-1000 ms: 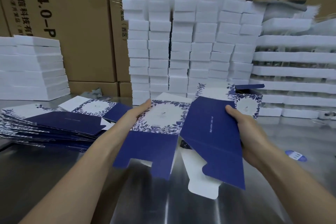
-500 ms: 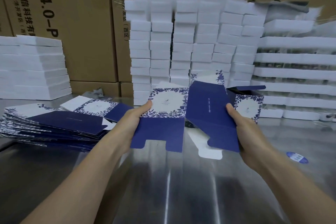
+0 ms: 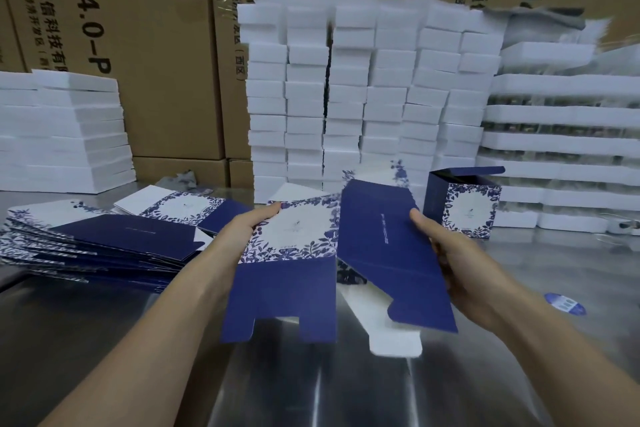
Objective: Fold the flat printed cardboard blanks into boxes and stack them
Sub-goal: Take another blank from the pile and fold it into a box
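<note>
Left arm (image 3: 156, 326): bare forearm, reaching from lower left up toward centre.
Left hand (image 3: 250, 228): grips the left edge of a cardboard blank (image 3: 281, 291), thumb on top.
Right arm (image 3: 543, 343): bare forearm, reaching from lower right.
Right hand (image 3: 445, 253): grips the blank's right panel, thumb on top.

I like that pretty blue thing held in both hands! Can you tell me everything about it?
The cardboard blank is thin printed card, half opened and bent along its creases. Its left panel is white with a blue leaf border; below hangs a dark blue flap with a notch. The right panel is plain dark blue with one tiny line of text. White unprinted flaps show underneath. The left hand grips its left edge, the right hand its right edge, above the metal table.
</note>
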Available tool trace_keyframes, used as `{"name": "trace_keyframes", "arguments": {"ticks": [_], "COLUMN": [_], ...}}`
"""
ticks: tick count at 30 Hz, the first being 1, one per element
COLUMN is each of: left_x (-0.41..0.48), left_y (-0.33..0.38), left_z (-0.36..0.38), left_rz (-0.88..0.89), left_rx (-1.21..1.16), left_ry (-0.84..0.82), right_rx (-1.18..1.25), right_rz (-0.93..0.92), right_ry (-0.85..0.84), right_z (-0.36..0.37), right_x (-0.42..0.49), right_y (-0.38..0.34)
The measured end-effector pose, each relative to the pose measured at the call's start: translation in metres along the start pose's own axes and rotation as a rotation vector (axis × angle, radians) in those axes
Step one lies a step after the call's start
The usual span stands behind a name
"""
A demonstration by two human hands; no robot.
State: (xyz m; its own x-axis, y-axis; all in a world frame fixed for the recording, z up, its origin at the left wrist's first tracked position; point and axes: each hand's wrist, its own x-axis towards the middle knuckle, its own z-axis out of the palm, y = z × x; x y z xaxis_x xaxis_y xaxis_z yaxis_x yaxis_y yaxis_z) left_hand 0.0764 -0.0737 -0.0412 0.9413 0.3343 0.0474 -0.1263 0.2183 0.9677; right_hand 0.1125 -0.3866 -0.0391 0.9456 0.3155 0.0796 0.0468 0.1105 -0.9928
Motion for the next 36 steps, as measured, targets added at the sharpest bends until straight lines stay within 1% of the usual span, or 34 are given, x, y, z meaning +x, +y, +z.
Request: {"name": "trace_keyframes", "arguments": {"ticks": [3,4,5,6,7,9,11,12,14,16,18,20,24,26,27,29,30,31,33,36], "left_x": [0.008,0.004,0.005,0.003,0.001,-0.006,-0.015,-0.016,-0.017,-0.018,-0.02,-0.024,-0.032,-0.031,-0.03,-0.027,-0.026,-0.024,-0.022,-0.021], "left_y": [0.006,0.011,0.014,0.014,0.012,0.007,0.005,0.002,0.001,0.0,0.002,0.001,-0.004,-0.007,-0.007,-0.006,-0.005,-0.005,-0.006,-0.011], "left_z": [0.008,0.015,0.022,0.027,0.027,0.021,0.024,0.026,0.031,0.037,0.043,0.05,0.061,0.061,0.06,0.057,0.054,0.051,0.045,0.043], "left_rz": [0.057,0.021,-0.043,-0.072,-0.071,-0.019,-0.091,-0.112,-0.113,-0.087,-0.053,0.004,0.173,0.242,0.264,0.31,0.352,0.407,0.519,0.673], "left_rx": [0.037,0.045,-0.019,-0.094,-0.127,-0.108,-0.172,-0.18,-0.172,-0.132,-0.075,-0.007,0.17,0.22,0.231,0.297,0.345,0.389,0.478,0.71], "left_ry": [0.007,0.038,0.023,-0.011,0.017,0.001,-0.166,-0.223,-0.293,-0.368,-0.445,-0.472,-0.426,-0.365,-0.328,-0.217,-0.159,-0.112,-0.071,-0.095], "right_rx": [0.055,0.069,0.091,0.127,0.147,0.091,0.001,-0.044,-0.152,-0.206,-0.181,-0.155,-0.229,-0.34,-0.407,-0.506,-0.505,-0.493,-0.524,-0.734], "right_rz": [-0.015,-0.009,0.007,0.024,0.03,0.009,0.008,-0.004,-0.072,-0.16,-0.167,-0.102,-0.063,-0.112,-0.183,-0.345,-0.407,-0.461,-0.544,-0.675], "right_ry": [0.036,0.028,0.017,0.01,0.016,0.056,0.101,0.133,0.24,0.294,0.254,0.17,0.029,-0.009,0.024,0.194,0.273,0.317,0.307,0.303], "right_z": [-0.001,-0.002,-0.003,-0.003,-0.002,0.0,0.004,0.007,0.01,0.012,0.016,0.017,0.017,0.018,0.017,0.017,0.017,0.015,0.008,0.006], "right_x": [0.002,0.002,0.004,0.005,0.006,0.009,0.011,0.012,0.013,0.013,0.011,0.009,0.002,0.0,0.001,0.005,0.006,0.007,0.006,0.007], "right_y": [0.0,0.0,0.001,0.001,0.002,0.005,0.009,0.011,0.015,0.018,0.017,0.014,0.015,0.015,0.017,0.018,0.017,0.016,0.017,0.02]}}
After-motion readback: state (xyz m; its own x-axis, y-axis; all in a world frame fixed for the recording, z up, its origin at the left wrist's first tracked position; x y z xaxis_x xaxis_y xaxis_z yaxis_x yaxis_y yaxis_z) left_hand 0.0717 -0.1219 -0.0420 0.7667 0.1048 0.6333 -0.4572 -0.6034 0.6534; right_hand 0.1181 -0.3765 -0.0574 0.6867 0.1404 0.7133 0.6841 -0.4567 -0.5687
